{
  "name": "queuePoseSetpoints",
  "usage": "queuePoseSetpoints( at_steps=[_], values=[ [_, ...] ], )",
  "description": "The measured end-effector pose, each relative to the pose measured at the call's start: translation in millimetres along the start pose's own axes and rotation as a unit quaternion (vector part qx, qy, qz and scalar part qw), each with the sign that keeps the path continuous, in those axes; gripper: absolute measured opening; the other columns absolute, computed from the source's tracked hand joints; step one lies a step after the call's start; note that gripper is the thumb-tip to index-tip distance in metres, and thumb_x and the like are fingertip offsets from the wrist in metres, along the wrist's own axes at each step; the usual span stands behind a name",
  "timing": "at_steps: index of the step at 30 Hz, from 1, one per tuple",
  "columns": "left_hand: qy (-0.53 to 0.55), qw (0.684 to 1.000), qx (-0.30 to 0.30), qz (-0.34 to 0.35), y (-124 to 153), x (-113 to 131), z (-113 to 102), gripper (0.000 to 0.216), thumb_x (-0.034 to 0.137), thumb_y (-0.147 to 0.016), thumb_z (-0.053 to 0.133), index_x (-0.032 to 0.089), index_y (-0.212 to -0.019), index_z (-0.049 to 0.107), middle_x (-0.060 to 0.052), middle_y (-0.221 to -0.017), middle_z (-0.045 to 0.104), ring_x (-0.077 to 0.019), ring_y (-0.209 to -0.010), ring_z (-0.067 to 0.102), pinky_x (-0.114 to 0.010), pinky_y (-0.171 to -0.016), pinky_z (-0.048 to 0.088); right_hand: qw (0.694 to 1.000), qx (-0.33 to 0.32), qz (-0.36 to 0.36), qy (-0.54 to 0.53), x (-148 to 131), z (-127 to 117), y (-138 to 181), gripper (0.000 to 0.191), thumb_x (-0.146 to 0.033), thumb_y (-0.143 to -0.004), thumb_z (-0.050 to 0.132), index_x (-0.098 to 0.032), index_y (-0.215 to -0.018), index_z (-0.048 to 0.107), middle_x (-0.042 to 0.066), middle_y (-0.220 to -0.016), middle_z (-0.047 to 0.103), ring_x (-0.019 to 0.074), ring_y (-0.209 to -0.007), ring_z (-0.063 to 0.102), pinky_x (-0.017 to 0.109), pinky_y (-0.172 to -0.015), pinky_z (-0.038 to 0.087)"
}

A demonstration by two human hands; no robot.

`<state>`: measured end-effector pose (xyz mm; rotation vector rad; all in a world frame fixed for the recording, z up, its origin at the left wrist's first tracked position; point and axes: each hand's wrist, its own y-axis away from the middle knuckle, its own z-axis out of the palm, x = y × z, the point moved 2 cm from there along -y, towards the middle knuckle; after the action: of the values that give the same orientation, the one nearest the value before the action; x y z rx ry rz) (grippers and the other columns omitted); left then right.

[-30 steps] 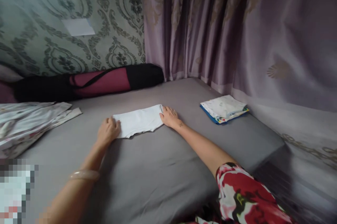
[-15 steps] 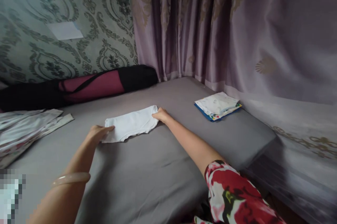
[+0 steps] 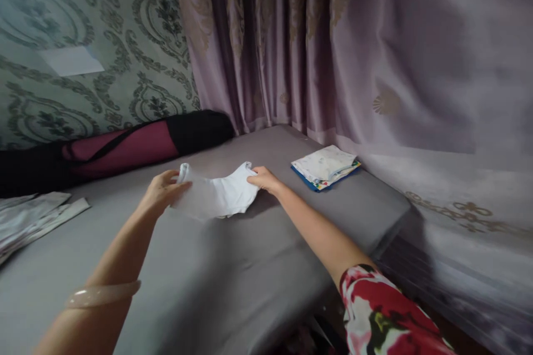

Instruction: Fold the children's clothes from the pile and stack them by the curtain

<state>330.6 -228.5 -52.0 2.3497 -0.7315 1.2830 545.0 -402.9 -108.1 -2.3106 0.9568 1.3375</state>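
A folded white garment (image 3: 235,191) hangs between my two hands just above the grey bed sheet, its middle sagging and its left part blurred. My left hand (image 3: 164,191), with a pale bangle on the forearm, pinches the garment's left end. At the other end my right hand (image 3: 265,179) grips it between thumb and fingers. To the right of my right hand lies a stack of folded clothes (image 3: 327,163), white on top with blue at the bottom.
Several pale clothes (image 3: 37,216) lie at the left edge of the bed (image 3: 250,277). A long black and maroon bag (image 3: 125,146) rests along the patterned wall. Purple curtains (image 3: 291,66) hang behind the bed and down its right side.
Both hands have raised the white garment off the sheet, and it now bends in the middle instead of lying flat. The view has turned slightly right.
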Motion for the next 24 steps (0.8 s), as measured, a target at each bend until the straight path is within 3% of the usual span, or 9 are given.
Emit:
queuePoseSetpoints(
  at_steps=[3,7,14,19,24],
  values=[
    [0.101,0.993,-0.055,0.014,8.2,43.8,40.8,0.041,0.035,-0.054,0.075,0.016,-0.089,0.067,-0.001,-0.07,0.068,-0.0151,-0.057,0.061,-0.023,-0.051,0.046,0.999,0.031,0.003,-0.008,14.5,-55.7,11.6,0.018,-0.018,-0.067,0.054,-0.013,-0.079,0.068,-0.002,-0.062,0.058,0.0108,-0.058,0.054,0.017,-0.049,0.035],
    [0.179,0.98,-0.09,0.021,6.9,83.6,105.2,0.027,0.026,-0.053,0.073,0.014,-0.076,0.068,-0.001,-0.063,0.065,-0.0118,-0.051,0.056,-0.022,-0.048,0.041,0.995,0.097,0.024,0.018,35.3,-135.0,25.0,0.017,-0.015,-0.066,0.055,-0.012,-0.077,0.067,-0.002,-0.06,0.058,0.0102,-0.056,0.053,0.017,-0.047,0.033],
    [0.311,0.943,-0.117,0.032,3.3,135.3,221.2,0.017,0.019,-0.06,0.067,0.012,-0.075,0.066,0.002,-0.057,0.059,-0.0079,-0.044,0.047,-0.018,-0.043,0.031,0.967,0.167,0.1,0.163,66.4,-251.4,16.5,0.021,-0.009,-0.066,0.056,-0.011,-0.082,0.069,-0.001,-0.059,0.057,0.0112,-0.054,0.053,0.018,-0.048,0.036],
    [0.394,0.91,-0.131,-0.027,4.2,154.3,279.8,0.022,0.018,-0.063,0.068,0.013,-0.084,0.067,0.001,-0.064,0.062,-0.0092,-0.05,0.053,-0.022,-0.052,0.044,0.945,0.165,0.14,0.245,84.5,-303.6,-1.5,0.02,-0.006,-0.067,0.058,-0.009,-0.081,0.071,0.001,-0.059,0.058,0.0144,-0.057,0.056,0.021,-0.052,0.04],
    [0.442,0.884,-0.134,-0.073,9.3,151.6,316.9,0.023,0.017,-0.066,0.069,0.014,-0.089,0.066,0.001,-0.066,0.062,-0.0079,-0.051,0.053,-0.022,-0.056,0.047,0.918,0.131,0.168,0.334,96.7,-326.2,-16.2,0.03,-0.004,-0.069,0.061,-0.008,-0.096,0.073,0.008,-0.076,0.068,0.0195,-0.07,0.063,0.024,-0.061,0.045]
  ],
)
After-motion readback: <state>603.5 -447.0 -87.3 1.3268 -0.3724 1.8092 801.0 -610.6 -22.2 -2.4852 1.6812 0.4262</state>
